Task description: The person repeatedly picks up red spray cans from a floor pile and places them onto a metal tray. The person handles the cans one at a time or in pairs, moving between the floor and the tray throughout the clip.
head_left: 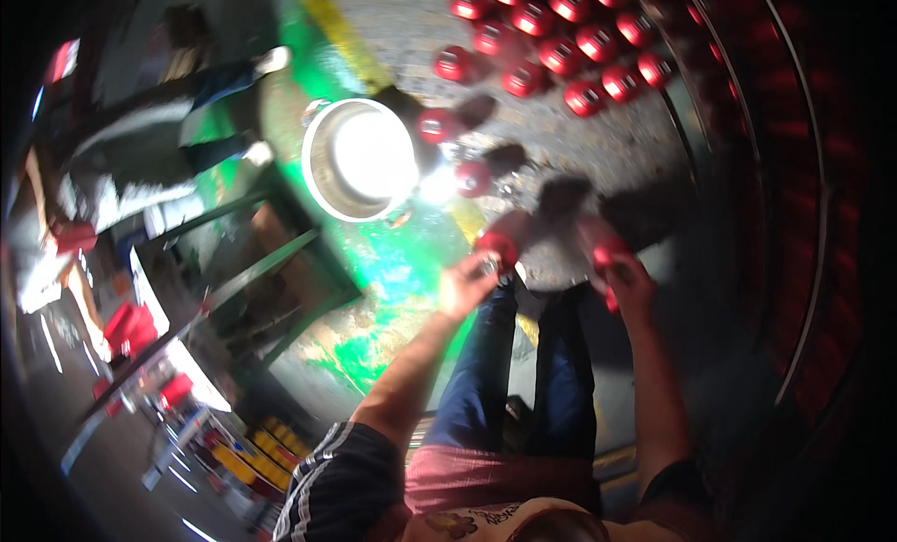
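Note:
My left hand [467, 282] is closed round the top end of a glossy red cylinder [501, 249], which has a rounded shoulder and looks like a small extinguisher body. In my right hand [629, 278] is a second red cylinder [607, 254], smeared by motion and partly hidden by the fingers. Both hang in front of my legs, their far ends blurred over the floor. Just beyond my left hand stand two more red cylinders, one nearer [473, 178] and one farther [436, 125]. A round metal pot [316, 176] with a bright, glaring inside sits to their left.
Several red cylinders [561, 56] stand grouped on the floor ahead. Along the right, metal rails [813, 168] front dark rows of red shapes. A metal-framed table [271, 262] is at left, where another person [140, 140] is beside red objects [131, 329].

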Motion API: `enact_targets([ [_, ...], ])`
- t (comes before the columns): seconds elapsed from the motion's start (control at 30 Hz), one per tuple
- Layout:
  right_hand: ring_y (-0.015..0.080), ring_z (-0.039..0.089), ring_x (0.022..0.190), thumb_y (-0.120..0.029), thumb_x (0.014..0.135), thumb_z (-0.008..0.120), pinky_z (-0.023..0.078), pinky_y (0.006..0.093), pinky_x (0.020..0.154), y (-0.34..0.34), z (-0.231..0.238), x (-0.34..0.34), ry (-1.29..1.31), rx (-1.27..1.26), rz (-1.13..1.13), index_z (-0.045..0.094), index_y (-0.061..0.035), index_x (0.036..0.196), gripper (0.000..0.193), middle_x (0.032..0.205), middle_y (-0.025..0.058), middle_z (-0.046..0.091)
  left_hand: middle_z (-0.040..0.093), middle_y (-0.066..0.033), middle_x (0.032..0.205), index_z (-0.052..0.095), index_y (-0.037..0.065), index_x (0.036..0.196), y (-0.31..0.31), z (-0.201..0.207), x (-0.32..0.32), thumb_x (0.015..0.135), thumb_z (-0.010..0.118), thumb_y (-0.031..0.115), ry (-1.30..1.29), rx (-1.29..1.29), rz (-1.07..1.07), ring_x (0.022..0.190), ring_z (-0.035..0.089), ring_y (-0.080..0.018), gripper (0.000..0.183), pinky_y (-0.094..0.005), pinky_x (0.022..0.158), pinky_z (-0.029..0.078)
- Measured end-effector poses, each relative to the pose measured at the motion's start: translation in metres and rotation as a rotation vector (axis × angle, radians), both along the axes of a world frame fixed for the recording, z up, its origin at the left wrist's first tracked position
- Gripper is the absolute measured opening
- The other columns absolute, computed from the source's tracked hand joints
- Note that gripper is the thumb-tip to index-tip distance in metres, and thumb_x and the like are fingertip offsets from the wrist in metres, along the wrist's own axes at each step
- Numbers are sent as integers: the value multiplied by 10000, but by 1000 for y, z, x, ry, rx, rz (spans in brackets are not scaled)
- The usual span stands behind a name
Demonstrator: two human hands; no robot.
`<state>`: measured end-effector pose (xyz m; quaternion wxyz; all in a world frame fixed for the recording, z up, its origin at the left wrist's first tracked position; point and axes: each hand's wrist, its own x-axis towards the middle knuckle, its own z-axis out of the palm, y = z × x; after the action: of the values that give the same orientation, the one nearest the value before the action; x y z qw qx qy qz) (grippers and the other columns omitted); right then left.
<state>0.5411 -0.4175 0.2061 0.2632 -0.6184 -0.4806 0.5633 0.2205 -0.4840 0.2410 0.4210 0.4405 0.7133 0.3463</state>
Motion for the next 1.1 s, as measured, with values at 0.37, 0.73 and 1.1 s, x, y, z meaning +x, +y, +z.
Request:
enact_targets([
  [0.37,85,606,759,56,771,688,499,241,695,-19,224,-17,58,8,290,668,-23,1037,278,872,16,640,720,-98,1029,712,160,1089,-138,259,-58,790,727,167,24,-56,160,904,711,-251,300,-354,809,558],
  [0.73,29,490,593,119,796,678,369,187,485,-55,332,-126,418,219,753,642,1,1036,270,790,-14,570,718,0,921,727,20,1039,-352,381,19,789,777,35,-45,431,1041,811,650,-62,255,-238,753,554],
  [1.1,16,474,644,-49,750,794,404,182,587,-186,402,-172,318,110,1149,727,-30,1001,261,769,-62,602,646,21,814,703,20,936,-533,428,90,771,747,-5,168,476,1557,717,578,-55,173,-215,641,476],
])
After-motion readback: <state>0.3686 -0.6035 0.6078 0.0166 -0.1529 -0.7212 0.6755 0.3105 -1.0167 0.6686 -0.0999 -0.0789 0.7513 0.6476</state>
